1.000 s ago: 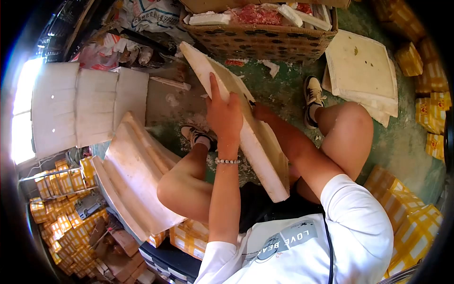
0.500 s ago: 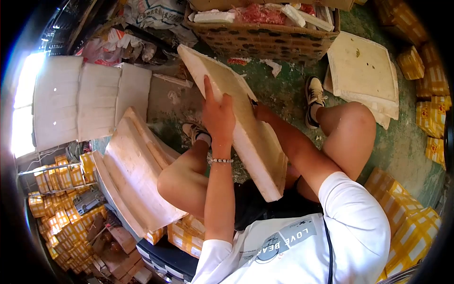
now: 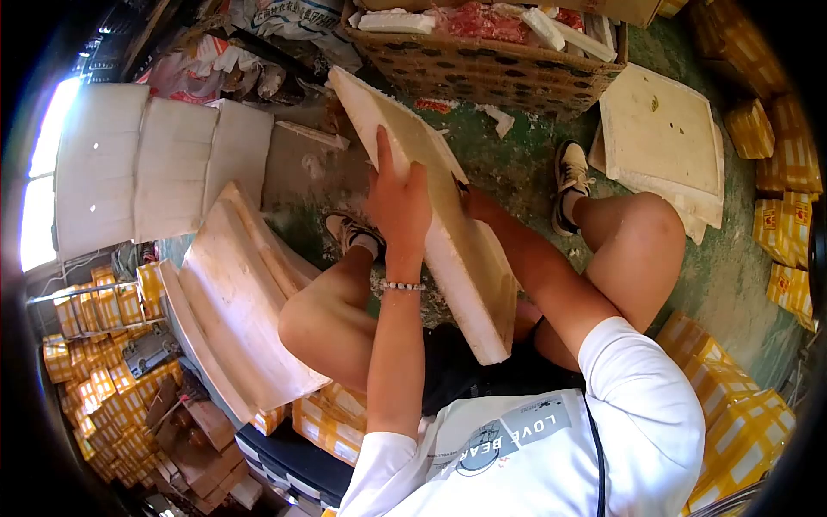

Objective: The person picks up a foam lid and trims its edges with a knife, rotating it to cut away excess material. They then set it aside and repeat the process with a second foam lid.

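A thick off-white foam board (image 3: 482, 258) stands tilted on edge between my knees. My left hand (image 3: 401, 202) is closed on its near edge, with the index finger stretched along the side face and a beaded bracelet at the wrist. On the board's other side, my right hand (image 3: 476, 205) is closed against the far edge. Something small and dark (image 3: 462, 186) shows at its fingers; its kind cannot be made out. The board hides part of that hand.
Large foam pieces (image 3: 245, 302) lean at my left, near white foam blocks (image 3: 172, 164). Flat foam boards (image 3: 663, 129) lie on the floor at right. A carton (image 3: 491, 73) of foam scraps stands ahead. Yellow-taped boxes (image 3: 732, 405) are stacked on both sides.
The view has shifted slightly. Both hands keep their places on the foam board, and its tilt looks almost the same.
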The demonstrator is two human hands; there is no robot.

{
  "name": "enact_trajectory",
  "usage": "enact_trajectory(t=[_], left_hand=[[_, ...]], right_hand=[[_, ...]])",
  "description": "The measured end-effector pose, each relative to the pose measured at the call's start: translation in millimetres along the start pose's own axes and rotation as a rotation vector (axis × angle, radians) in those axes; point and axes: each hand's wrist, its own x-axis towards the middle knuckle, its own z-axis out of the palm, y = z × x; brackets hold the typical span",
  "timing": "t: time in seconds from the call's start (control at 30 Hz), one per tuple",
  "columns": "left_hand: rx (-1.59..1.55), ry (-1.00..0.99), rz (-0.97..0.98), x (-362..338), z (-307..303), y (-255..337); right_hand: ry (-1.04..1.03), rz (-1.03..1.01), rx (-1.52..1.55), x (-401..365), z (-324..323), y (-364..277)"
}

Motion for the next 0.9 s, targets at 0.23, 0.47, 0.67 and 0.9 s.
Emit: enact_trajectory(t=[0.23,0.47,0.67,0.9], left_hand=[[0.040,0.017,0.015,0,5,-1],[0.084,0.052,0.114,3,10,-8],[0.058,0.033,0.066,2,6,14],[0.100,0.059,0.072,2,15,11]], right_hand=[[-0.002,-0.032,-0.122,-30,7,-16],[0.132,-0.009,0.018,-56,-10,-43],[-0.020,0.130,0.133,-33,-3,-28],[0.197,-0.250,-0.147,-8,40,33]])
